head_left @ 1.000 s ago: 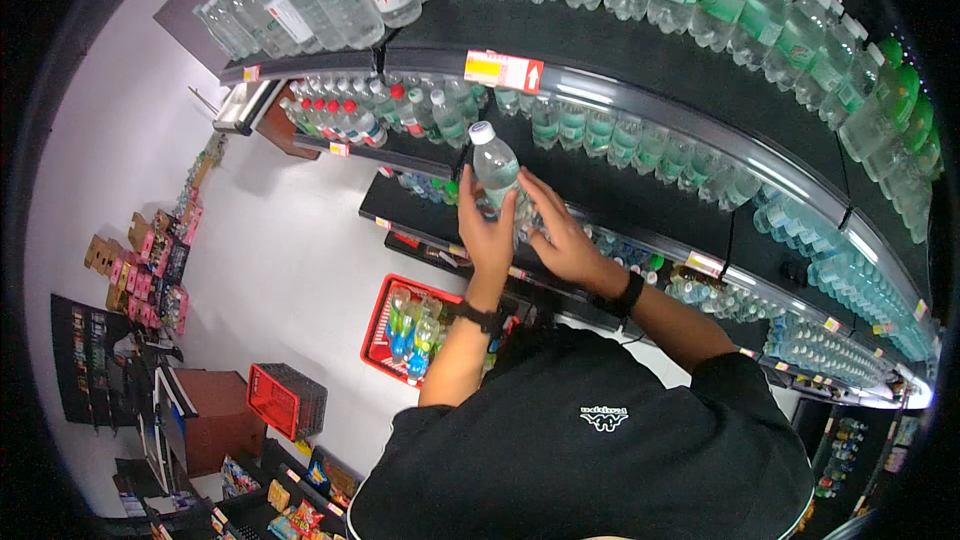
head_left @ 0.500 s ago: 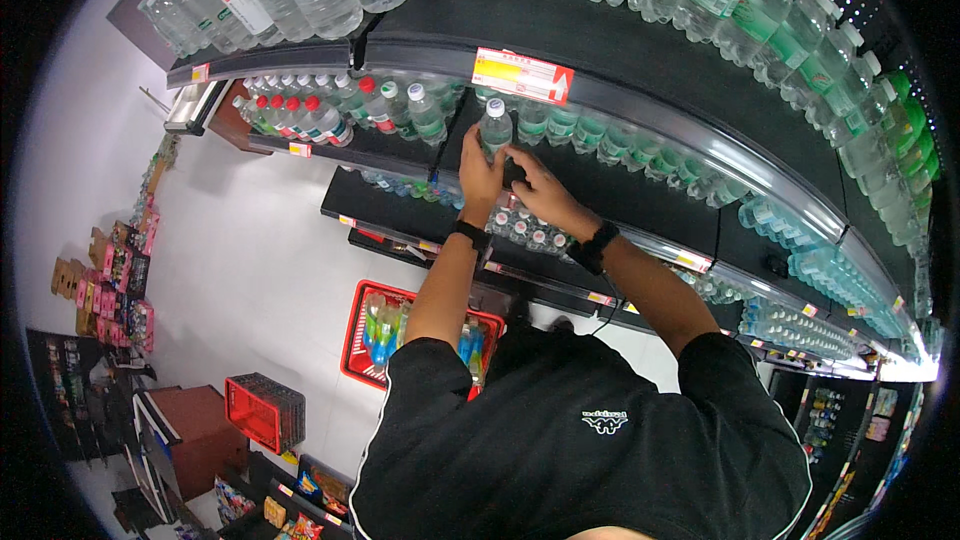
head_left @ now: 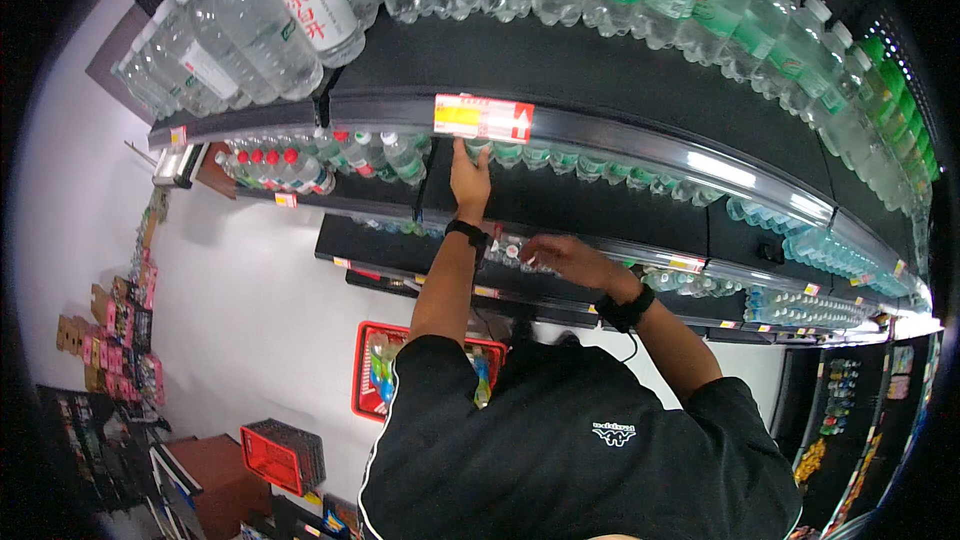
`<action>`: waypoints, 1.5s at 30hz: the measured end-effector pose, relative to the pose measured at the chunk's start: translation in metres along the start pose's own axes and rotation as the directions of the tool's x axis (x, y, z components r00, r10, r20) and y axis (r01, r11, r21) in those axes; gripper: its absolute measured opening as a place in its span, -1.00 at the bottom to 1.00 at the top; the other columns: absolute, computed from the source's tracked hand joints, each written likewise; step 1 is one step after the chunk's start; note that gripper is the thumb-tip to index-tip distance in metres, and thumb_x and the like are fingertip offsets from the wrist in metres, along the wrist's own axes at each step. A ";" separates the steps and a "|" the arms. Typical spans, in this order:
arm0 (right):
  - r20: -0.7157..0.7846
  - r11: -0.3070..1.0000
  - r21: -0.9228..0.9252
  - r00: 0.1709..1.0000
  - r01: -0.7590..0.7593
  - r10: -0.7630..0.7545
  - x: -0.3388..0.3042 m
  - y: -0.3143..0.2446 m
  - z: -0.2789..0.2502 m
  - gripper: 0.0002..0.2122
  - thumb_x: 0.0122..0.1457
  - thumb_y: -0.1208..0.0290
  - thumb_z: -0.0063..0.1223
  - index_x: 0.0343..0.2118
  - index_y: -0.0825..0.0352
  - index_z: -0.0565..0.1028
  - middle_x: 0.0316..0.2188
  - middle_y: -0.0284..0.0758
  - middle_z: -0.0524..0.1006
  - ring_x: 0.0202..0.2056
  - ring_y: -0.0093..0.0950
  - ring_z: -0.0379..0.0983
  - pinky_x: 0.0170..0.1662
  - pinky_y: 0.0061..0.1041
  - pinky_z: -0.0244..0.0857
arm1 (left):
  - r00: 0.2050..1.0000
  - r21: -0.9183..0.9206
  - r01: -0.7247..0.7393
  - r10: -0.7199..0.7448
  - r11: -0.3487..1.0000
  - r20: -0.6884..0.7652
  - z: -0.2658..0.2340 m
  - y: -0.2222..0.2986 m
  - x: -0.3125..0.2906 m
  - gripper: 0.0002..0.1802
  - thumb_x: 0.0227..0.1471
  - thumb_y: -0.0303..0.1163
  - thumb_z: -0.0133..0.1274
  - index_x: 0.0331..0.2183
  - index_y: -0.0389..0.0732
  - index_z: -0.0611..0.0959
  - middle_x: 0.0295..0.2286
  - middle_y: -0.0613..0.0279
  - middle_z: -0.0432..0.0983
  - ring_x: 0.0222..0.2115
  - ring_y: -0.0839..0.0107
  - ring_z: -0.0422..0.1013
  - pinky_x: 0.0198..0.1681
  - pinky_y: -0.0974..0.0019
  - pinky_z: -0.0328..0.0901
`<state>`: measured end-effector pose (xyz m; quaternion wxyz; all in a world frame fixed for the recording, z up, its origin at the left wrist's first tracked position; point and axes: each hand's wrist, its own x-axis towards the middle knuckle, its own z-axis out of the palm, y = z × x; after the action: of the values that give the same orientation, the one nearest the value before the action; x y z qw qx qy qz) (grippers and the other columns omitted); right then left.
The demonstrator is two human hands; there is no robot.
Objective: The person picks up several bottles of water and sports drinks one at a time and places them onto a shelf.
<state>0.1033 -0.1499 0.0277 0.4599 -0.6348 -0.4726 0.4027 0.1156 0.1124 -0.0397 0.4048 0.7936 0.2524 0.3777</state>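
My left hand (head_left: 468,183) reaches up to the middle shelf, thumb and fingers around a clear water bottle (head_left: 479,147). The shelf edge and its price card above hide the top of this bottle. It stands at the left end of a row of green-labelled bottles (head_left: 563,161). Lower and to the right, my right hand (head_left: 572,261) hangs in front of the shelf with loosely bent fingers and nothing visible in it. Behind its fingertips are small bottles with pale caps (head_left: 511,250) on the shelf below.
A red-and-white price card (head_left: 484,118) sticks out from the upper shelf edge (head_left: 620,131). Large water bottles (head_left: 250,25) stand on the upper shelf. A red basket (head_left: 362,370) holding bottles is on the floor by my left side. Stacked baskets (head_left: 283,456) stand farther left.
My left hand has moved the bottle into the shelf row, under the upper shelf edge. My right hand has come off the bottle and moved down and right.
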 end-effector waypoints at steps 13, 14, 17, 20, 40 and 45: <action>-0.366 0.961 -0.023 0.892 0.277 -0.266 -0.156 -0.209 -0.092 -0.75 0.28 0.54 -0.18 -0.12 0.45 0.55 -0.18 -0.21 0.62 -0.10 -0.42 0.55 -0.02 -0.44 0.39 | 0.991 -0.020 -0.095 0.097 0.995 0.093 -0.013 0.002 -0.027 -0.38 0.10 -0.61 0.01 0.20 -0.39 0.31 0.07 -0.23 0.30 0.13 -0.20 0.24 0.22 0.06 0.13; -0.443 0.945 -0.137 0.835 0.297 -0.326 -0.168 -0.216 -0.105 -0.76 0.29 0.52 -0.19 -0.15 0.44 0.55 -0.20 -0.23 0.62 -0.12 -0.44 0.54 -0.04 -0.46 0.38 | 0.992 0.054 -0.093 0.087 0.994 0.095 -0.014 -0.005 -0.026 -0.39 0.11 -0.59 0.02 0.19 -0.41 0.31 0.08 -0.24 0.30 0.14 -0.20 0.22 0.23 0.06 0.12; -0.647 0.896 -0.377 0.627 0.232 -0.435 -0.203 -0.230 -0.145 -0.76 0.34 0.46 -0.21 -0.20 0.42 0.56 -0.26 -0.29 0.61 -0.20 -0.53 0.51 -0.08 -0.50 0.35 | 0.985 0.032 -0.142 0.138 0.989 0.105 -0.001 0.000 -0.029 -0.42 0.12 -0.53 0.05 0.16 -0.45 0.33 0.07 -0.24 0.31 0.15 -0.19 0.21 0.23 0.05 0.12; -0.711 0.803 -0.594 0.432 0.054 -0.555 -0.234 -0.224 -0.191 -0.77 0.35 0.44 -0.15 -0.15 0.40 0.56 -0.26 -0.34 0.60 -0.22 -0.59 0.48 -0.13 -0.55 0.32 | 0.975 -0.062 -0.189 0.195 0.980 0.107 -0.003 0.012 -0.041 -0.56 0.09 -0.60 0.00 0.04 -0.39 0.44 -0.06 -0.10 0.38 -0.02 -0.04 0.36 0.06 0.18 0.26; -0.611 0.459 -0.788 0.437 -0.409 -0.660 -0.235 -0.296 -0.310 -0.66 0.15 0.32 0.25 -0.04 0.34 0.51 -0.18 -0.13 0.56 -0.33 -0.34 0.54 -0.27 -0.34 0.38 | 0.704 -0.474 0.034 0.316 0.880 0.636 -0.014 0.260 -0.209 -0.81 0.29 -0.54 -0.11 -0.27 -0.32 0.62 -0.40 0.15 0.59 -0.33 0.41 0.54 -0.23 0.35 0.38; -0.343 0.208 -0.887 0.286 -0.413 -0.895 -0.327 -0.315 -0.251 -0.68 0.27 0.30 0.15 0.06 0.24 0.53 -0.11 -0.26 0.60 -0.18 -0.38 0.57 -0.19 -0.40 0.48 | 0.721 -0.441 0.231 0.151 0.867 0.676 -0.007 0.242 -0.250 -0.82 0.29 -0.53 -0.11 -0.25 -0.32 0.61 -0.41 0.18 0.58 -0.35 0.44 0.52 -0.21 0.37 0.39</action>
<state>0.1939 -0.4774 0.4202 0.2276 -0.7353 -0.3795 -0.5134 -0.0137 -0.1928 0.0665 0.6670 0.7387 -0.0050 0.0968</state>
